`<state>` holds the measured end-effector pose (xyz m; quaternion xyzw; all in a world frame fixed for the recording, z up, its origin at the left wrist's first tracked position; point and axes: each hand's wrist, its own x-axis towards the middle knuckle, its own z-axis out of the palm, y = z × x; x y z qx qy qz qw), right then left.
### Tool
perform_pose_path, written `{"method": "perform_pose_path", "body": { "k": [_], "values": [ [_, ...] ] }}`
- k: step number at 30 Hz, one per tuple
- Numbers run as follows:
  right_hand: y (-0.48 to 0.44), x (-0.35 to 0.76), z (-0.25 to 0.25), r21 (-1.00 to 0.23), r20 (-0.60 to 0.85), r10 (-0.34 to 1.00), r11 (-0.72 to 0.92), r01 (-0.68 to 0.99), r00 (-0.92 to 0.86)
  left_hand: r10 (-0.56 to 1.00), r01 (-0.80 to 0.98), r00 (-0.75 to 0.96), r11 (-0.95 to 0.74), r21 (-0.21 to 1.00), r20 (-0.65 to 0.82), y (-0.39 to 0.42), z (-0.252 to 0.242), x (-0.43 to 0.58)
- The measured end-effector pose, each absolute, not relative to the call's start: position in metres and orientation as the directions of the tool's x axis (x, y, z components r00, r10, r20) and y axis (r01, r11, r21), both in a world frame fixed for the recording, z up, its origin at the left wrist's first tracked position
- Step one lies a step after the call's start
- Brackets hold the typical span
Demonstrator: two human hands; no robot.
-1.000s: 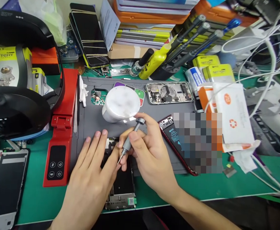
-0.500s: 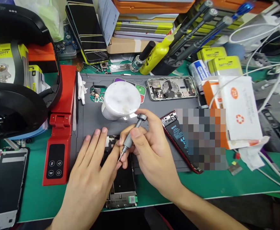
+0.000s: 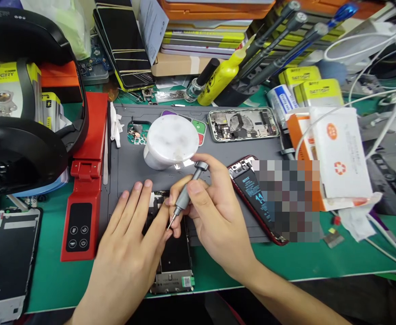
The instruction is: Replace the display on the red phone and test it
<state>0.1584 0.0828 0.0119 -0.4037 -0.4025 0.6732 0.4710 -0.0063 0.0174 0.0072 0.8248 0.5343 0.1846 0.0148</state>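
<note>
My right hand (image 3: 214,221) pinches a small grey screwdriver (image 3: 186,192), its tip pointing down at a phone screen assembly (image 3: 172,262) that lies face down on the grey work mat (image 3: 130,167). My left hand (image 3: 130,243) lies flat on the assembly's left side, fingers stretched out, thumb next to the screwdriver tip. Much of the assembly is hidden under both hands.
A white round lamp (image 3: 170,141) stands behind the hands. An opened phone body (image 3: 243,124) lies at the mat's back, a red-framed phone with battery (image 3: 252,194) to the right. A red device (image 3: 86,180), a black ring light (image 3: 21,135), boxes, cables and tools crowd the edges.
The view shifted slightly between the first frame and the later ones. My hands and the screwdriver stay in nearly the same place over the assembly.
</note>
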Motion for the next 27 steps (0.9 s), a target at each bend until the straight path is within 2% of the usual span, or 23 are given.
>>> {"method": "perform_pose_path", "body": {
  "k": [27],
  "values": [
    [0.0833, 0.1582, 0.0122, -0.923, -0.176, 0.956, -0.243, -0.298, -0.234, 0.881, 0.872, 0.369, -0.439, 0.217, 0.297, 0.018, 0.0066, -0.0071]
  ]
}}
